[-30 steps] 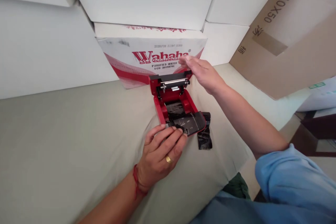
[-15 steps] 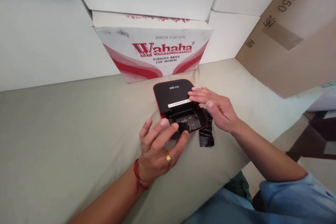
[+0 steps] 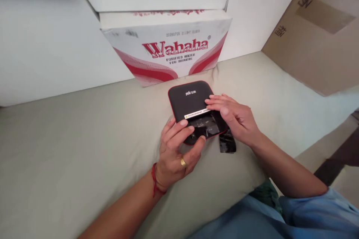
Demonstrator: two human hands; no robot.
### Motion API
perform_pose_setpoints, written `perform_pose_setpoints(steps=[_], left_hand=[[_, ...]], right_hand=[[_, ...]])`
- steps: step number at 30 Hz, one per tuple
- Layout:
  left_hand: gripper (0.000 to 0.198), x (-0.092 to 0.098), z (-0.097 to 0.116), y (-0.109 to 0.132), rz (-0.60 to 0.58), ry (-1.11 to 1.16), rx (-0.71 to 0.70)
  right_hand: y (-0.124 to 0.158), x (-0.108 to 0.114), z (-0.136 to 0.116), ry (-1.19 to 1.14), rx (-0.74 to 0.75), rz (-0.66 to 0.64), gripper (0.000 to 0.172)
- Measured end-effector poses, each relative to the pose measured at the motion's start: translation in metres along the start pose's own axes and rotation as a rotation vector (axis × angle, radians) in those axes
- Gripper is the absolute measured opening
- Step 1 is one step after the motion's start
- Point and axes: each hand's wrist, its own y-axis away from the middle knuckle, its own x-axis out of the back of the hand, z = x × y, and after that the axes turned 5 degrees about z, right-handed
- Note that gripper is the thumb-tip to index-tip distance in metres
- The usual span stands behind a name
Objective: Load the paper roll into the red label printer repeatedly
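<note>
A flat black device (image 3: 189, 99) with a thin red rim lies on the pale green cloth. It has rounded corners, small white lettering and a white warning strip across its middle. Its near part is a glossy dark panel (image 3: 206, 125). At the near left corner my left hand (image 3: 179, 149) is closed, its fingertips on the panel's left side and its thumb at the front edge. My right hand (image 3: 235, 119) rests with straight fingers on the device's right side. From under that side, a crinkled glossy black strip (image 3: 227, 142) sticks out onto the cloth.
A white and red Wahaha water carton (image 3: 171, 52) stands just behind the device. White boxes (image 3: 50, 48) line the back, and a brown cardboard box (image 3: 316, 41) is at the right. The cloth-covered surface (image 3: 70, 157) ends near my blue clothing (image 3: 238, 220).
The black device's far part, tilted up at the middle before, now lies flush with the near panel. Both hands remain on it. The whole view has shifted slightly.
</note>
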Motion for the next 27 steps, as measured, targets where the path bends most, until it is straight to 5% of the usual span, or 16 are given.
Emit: perform_pose_setpoints(steps=[3,6,11,14,21,27], left_hand=[[0.045,0.002,-0.002,0.001,0.010,0.066,0.041],[0.052,0.004,-0.007,0.002,0.085,0.220,0.245],[0.068,0.002,-0.022,0.006,0.063,0.540,0.810],[0.088,0.000,-0.030,0.007,-0.018,0.703,0.984],[0.114,-0.007,-0.035,0.006,-0.039,0.880,1.083],[0.107,-0.021,-0.036,0.012,-0.002,0.949,1.038]], right_hand=[[0.009,-0.004,-0.002,0.047,0.222,0.019,0.035],[0.017,-0.007,0.000,0.060,0.408,0.008,0.034],[0.021,-0.012,0.004,0.029,0.406,0.039,0.034],[0.019,-0.011,0.003,0.027,0.393,0.015,0.033],[0.018,-0.005,-0.003,0.126,0.461,0.011,0.039],[0.002,0.009,-0.015,0.114,0.491,-0.054,0.034]])
